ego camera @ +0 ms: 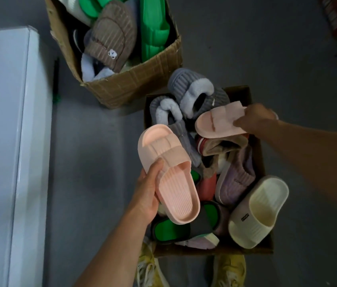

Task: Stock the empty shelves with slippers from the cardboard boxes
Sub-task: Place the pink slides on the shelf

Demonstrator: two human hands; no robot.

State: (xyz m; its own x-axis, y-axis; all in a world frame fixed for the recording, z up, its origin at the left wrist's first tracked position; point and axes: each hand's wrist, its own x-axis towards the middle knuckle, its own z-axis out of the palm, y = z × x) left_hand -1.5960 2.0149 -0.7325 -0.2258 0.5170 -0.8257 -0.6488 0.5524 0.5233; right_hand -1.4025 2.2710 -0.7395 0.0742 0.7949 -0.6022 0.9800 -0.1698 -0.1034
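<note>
Left hand (149, 195): clasps pink ribbed slide slipper (168, 177) at its side edge, sole down, above near cardboard box (267, 248) | Right hand (255, 119): grips matching pink slipper (219, 123) at one end, over grey fleece slippers (192, 94) in the box

Dim, bluish light, glare on white shelf (8, 121) at left, soft blur, wide-angle bending at edges

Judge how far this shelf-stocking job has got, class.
Done: no stocked shelf shows. In hand: the left hand holds one pink slide; the right hand grips its match above the near box. Left: both boxes, including the far box, remain full of slippers.
</note>
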